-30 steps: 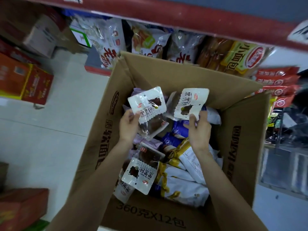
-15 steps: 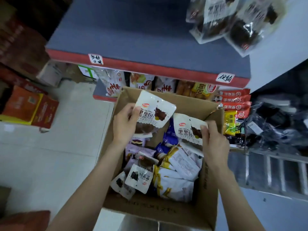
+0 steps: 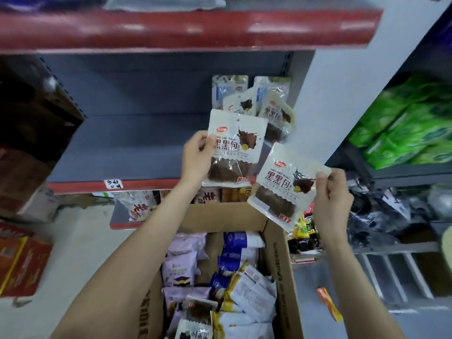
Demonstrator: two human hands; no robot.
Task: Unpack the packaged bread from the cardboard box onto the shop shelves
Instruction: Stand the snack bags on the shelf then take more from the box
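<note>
My left hand (image 3: 195, 155) pinches the left edge of a white packet of dark bread (image 3: 236, 148), held upright in front of the grey shelf (image 3: 122, 148). In my right hand (image 3: 330, 192) is a second, tilted packet of the same bread (image 3: 283, 184), gripped by its right edge, lower and to the right. Several like packets (image 3: 264, 106) lean at the shelf's back right. Below my arms stands the open cardboard box (image 3: 278, 265), holding purple, blue and yellow-white bread packets (image 3: 234, 277).
A red-edged upper shelf (image 3: 183, 30) hangs overhead. The lower shelf (image 3: 137, 206) behind the box carries more packaged bread. Green packs (image 3: 403, 128) fill a rack to the right, with dark bags under them. Red-orange cartons (image 3: 19, 263) sit on the floor at left.
Both hands have risen out of the box with their packets, up to the grey shelf's level. My view has tilted upward from the box toward the shelf.
</note>
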